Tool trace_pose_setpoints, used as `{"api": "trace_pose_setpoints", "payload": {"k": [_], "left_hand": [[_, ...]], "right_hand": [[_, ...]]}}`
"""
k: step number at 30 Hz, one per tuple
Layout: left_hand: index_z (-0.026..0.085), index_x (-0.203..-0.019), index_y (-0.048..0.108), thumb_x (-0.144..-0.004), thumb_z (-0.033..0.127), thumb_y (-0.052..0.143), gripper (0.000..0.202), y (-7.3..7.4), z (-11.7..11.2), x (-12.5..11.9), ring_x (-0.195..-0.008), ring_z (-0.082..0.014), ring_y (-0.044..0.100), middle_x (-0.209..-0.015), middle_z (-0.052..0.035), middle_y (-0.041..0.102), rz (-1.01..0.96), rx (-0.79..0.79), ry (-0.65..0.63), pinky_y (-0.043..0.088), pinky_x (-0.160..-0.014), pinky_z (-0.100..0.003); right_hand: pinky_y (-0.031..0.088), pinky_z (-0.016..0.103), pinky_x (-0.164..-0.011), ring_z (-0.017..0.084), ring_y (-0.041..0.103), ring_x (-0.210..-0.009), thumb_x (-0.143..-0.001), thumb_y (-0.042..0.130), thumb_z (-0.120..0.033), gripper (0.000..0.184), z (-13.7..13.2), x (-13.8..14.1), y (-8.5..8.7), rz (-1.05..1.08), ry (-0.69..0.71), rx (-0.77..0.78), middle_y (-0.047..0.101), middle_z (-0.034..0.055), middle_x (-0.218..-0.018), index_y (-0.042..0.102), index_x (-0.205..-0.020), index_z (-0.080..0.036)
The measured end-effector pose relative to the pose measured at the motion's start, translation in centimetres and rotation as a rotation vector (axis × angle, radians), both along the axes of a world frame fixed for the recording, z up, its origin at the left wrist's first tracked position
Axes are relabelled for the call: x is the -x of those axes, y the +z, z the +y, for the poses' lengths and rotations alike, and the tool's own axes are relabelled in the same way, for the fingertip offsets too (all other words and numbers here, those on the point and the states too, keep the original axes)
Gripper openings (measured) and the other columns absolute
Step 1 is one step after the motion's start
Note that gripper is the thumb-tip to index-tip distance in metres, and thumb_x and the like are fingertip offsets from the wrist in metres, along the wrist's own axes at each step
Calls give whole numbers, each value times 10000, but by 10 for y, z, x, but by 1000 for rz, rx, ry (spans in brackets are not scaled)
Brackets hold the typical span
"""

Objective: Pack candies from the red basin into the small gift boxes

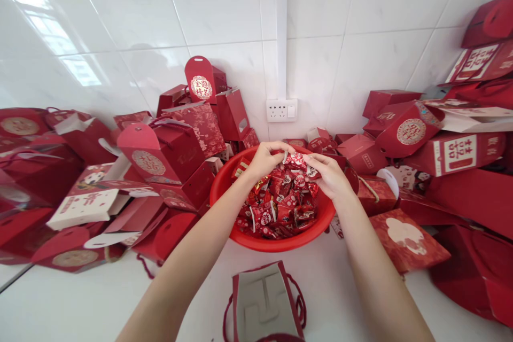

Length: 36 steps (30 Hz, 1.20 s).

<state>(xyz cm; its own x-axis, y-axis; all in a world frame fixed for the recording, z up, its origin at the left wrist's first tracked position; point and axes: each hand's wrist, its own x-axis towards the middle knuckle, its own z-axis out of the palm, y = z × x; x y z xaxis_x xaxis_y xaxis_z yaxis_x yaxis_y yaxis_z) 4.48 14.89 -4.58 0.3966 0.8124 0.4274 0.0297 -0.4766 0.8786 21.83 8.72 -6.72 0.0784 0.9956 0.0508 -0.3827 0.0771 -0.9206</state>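
Note:
Both my hands reach over a round red plastic basin [256,239] heaped with several small red-wrapped candies [282,206]. My left hand [265,159] and my right hand [329,175] are closed in pinches on the same red-and-white candy packet [295,161], held just above the pile. In front of me, near the table's front edge, stands an open red gift bag [265,303] with a grey lining and red cord handles.
Heaps of red gift bags and boxes lie on both sides, at the left [160,152] and at the right [412,131]. A white tiled wall with a socket plate [281,110] stands behind the basin. The tabletop [80,299] is white.

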Motion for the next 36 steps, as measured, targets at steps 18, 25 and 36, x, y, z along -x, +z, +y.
{"api": "trace_pose_setpoints", "payload": {"k": [18, 25, 36], "left_hand": [[118, -846, 735, -627, 516, 856, 470, 7, -6, 5, -516, -90, 547, -715, -19, 689, 89, 163, -77, 431, -504, -213], [123, -881, 765, -672, 511, 847, 448, 16, -22, 12, -611, -123, 600, -783, -37, 726, 97, 155, -52, 487, -614, -245], [160, -1077, 660, -583, 162, 617, 495, 21, -96, 56, -683, -136, 645, -962, -37, 713, -189, 507, -97, 471, -601, -224]], "right_hand": [[397, 237, -448, 120, 549, -549, -373, 963, -434, 476, -1, 4, 4, -35, -108, -66, 671, -20, -636, 734, -705, -181], [369, 236, -410, 106, 511, -482, -434, 950, -498, 496, -5, 6, 6, -89, -15, -56, 636, -34, -581, 723, -732, -173], [420, 227, -472, 103, 554, -509, -529, 940, -449, 404, -35, 11, 35, -252, 149, -134, 656, -26, -620, 710, -720, -178]]}}
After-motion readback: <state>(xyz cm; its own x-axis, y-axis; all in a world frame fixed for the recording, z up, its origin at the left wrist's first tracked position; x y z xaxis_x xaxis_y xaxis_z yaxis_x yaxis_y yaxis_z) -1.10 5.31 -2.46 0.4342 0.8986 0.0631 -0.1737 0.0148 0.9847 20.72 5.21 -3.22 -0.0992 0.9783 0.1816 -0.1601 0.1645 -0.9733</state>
